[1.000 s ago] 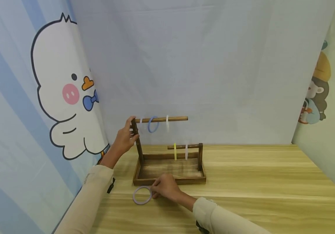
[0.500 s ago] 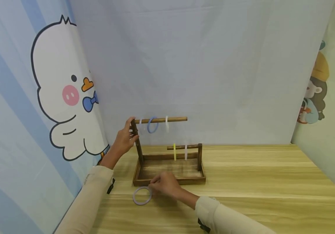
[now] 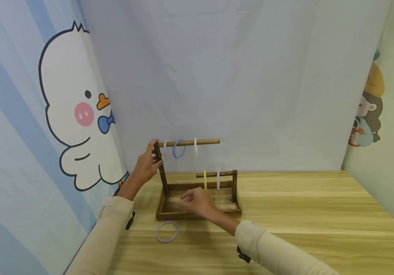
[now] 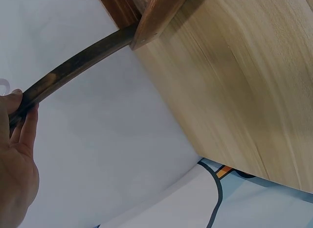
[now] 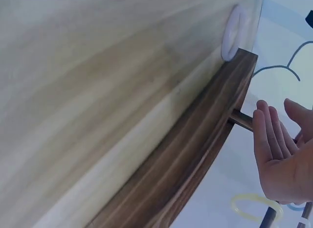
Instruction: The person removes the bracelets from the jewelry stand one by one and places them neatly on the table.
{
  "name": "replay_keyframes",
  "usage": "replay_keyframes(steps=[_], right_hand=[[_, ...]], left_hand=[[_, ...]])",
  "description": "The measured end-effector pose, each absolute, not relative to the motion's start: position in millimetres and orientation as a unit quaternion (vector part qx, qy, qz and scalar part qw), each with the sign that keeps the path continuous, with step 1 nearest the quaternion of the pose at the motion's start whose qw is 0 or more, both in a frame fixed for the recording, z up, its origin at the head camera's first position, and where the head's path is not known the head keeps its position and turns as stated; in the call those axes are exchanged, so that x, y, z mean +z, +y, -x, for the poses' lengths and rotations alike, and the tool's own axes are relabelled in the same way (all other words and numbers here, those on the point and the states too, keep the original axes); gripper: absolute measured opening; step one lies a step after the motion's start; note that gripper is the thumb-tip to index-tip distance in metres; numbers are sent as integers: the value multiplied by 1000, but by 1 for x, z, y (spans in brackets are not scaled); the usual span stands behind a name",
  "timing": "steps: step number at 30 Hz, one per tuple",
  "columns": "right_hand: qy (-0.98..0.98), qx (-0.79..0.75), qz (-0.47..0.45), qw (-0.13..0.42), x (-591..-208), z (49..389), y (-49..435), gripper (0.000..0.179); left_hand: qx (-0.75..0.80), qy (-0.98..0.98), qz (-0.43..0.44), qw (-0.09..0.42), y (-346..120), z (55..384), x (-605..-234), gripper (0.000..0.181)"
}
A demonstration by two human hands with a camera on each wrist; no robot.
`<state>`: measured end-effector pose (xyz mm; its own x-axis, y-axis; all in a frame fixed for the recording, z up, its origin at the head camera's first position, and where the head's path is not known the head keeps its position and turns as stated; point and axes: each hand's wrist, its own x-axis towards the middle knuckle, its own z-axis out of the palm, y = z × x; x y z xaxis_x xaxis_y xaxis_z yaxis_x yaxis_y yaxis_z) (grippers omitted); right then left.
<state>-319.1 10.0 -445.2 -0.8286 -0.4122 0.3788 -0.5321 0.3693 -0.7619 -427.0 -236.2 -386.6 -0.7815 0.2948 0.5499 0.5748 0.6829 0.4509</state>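
Observation:
A wooden rack with a shallow tray (image 3: 200, 216) stands on the table. My left hand (image 3: 145, 166) grips the top of its tall left post (image 4: 78, 61), thumb and fingers on either side. Above the tray's front edge is my right hand (image 3: 198, 202), holding nothing; its fingers look straight in the right wrist view, the thumb apart. A light purple bangle (image 3: 167, 241) lies flat on the table in front of the tray. On the upper bar (image 3: 208, 141) hang a pale bangle (image 3: 164, 151), a blue bangle (image 3: 175, 151) and a white bangle (image 3: 196, 149).
A yellow bangle (image 3: 205, 179) and a pale pink bangle (image 3: 218, 181) hang on the lower bar (image 3: 227, 173). A grey-white cloth (image 3: 252, 76) backs the wood-grain table (image 3: 303, 206). A curtain printed with a cartoon bird (image 3: 69, 88) borders the left.
My right hand has moved from beside the purple bangle up and forward over the tray. The bangle stays on the table. The left hand keeps its place on the post.

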Motion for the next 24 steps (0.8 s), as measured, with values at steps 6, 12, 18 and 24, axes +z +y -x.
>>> replay_keyframes(steps=[6,12,18,24], right_hand=[[-823,494,-275,59,-431,323,13,23],[-820,501,-269,63,-420,330,20,26],[-826,489,-263,97,-412,337,23,24],[-833,460,-262,162,-403,347,25,24]], left_hand=[[-318,-888,245,223,-237,426,-386,86],[-324,-888,244,218,-235,426,-385,86],[-319,-888,247,223,-235,430,-387,85],[-315,-884,255,233,-237,433,-389,85]])
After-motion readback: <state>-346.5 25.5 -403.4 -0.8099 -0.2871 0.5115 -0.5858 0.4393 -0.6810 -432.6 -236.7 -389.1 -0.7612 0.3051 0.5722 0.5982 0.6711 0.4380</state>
